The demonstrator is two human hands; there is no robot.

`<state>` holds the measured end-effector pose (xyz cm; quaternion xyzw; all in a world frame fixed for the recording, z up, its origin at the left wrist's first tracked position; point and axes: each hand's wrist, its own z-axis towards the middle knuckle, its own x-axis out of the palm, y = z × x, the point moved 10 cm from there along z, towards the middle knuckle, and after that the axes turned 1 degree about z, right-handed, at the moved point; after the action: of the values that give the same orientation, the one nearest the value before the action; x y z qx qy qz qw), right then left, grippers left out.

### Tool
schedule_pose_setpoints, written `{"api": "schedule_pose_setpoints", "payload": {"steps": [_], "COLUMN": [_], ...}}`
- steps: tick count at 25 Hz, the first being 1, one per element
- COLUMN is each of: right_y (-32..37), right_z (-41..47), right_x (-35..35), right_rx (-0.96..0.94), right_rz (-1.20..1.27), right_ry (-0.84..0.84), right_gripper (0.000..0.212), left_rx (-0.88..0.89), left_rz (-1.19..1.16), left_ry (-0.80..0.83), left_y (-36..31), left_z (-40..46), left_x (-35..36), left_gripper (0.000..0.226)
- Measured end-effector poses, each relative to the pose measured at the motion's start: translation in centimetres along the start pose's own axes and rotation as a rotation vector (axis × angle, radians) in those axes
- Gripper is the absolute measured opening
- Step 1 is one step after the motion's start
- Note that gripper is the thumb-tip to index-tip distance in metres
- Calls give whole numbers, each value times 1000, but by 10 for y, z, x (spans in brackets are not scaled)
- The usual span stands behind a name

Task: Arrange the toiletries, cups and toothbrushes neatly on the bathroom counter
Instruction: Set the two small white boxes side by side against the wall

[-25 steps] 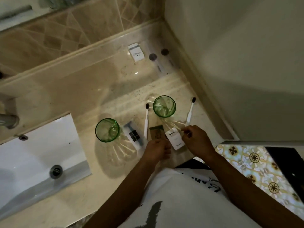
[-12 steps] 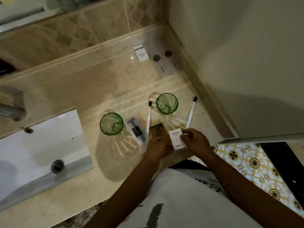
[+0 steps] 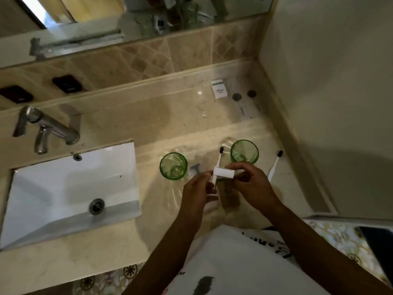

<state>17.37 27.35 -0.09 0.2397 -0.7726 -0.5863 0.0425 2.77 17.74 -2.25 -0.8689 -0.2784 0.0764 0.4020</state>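
Note:
A small white hotel box [image 3: 224,172] hangs above the beige counter [image 3: 131,126], pinched between my left hand [image 3: 200,189] and my right hand [image 3: 251,182]. Two green glass cups stand on the counter: one [image 3: 173,165] left of my hands, one [image 3: 244,151] just beyond them. One white toothbrush with a dark head [image 3: 219,160] lies between the cups, partly behind the box. A second toothbrush [image 3: 275,165] lies right of the far cup. A razor packet [image 3: 195,168] and a brown-green sachet [image 3: 228,191] lie under my hands, mostly hidden.
A white sink [image 3: 70,188] with a chrome tap [image 3: 46,128] fills the left. At the back right of the counter sit a white box [image 3: 219,88] and two clear tubes with dark caps [image 3: 244,103]. A wall [image 3: 329,103] closes off the right side.
The white box has been lifted off the counter and turned sideways between both hands. The camera view has shifted, now showing the tap and mirror.

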Motion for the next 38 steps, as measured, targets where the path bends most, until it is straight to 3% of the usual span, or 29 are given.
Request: {"api": "schedule_pose_setpoints", "payload": {"steps": [3, 7, 10, 16, 19, 22, 25, 28, 31, 35, 38], "right_y": [37, 65, 71, 73, 72, 73, 75, 56, 37, 26, 17], "right_z": [15, 33, 52, 92, 122, 145, 181, 218, 245, 274, 291], "right_x": [14, 22, 19, 9, 14, 28, 19, 5, 9, 8, 12], "right_rx": [-165, -177, -120, -2, 66, 79, 91, 229, 289, 276, 276], "right_rz": [-6, 61, 135, 111, 47, -130, -92, 83, 35, -220, -277], "right_ry": [78, 112, 82, 57, 144, 281, 162, -15, -52, -84, -65], "right_gripper": [40, 33, 29, 48, 53, 36, 16, 20, 20, 11, 4], "left_rx": [87, 188, 218, 263, 237, 236, 177, 103, 196, 239, 237], "left_rz": [-139, -91, -95, 102, 218, 268, 136, 24, 269, 450, 532], "left_ry": [3, -64, -72, -109, -94, -50, -103, -118, -108, -106, -94], "left_y": [-31, -63, -82, -110, -126, -147, -158, -154, -158, -163, -163], "left_z": [3, 15, 28, 62, 90, 113, 151, 189, 215, 248, 272], "left_x": [-12, -24, -21, -18, -14, -5, -8, -1, 14, 30, 37], "left_gripper": [21, 14, 16, 16, 27, 21, 33, 37, 23, 32, 40]}}
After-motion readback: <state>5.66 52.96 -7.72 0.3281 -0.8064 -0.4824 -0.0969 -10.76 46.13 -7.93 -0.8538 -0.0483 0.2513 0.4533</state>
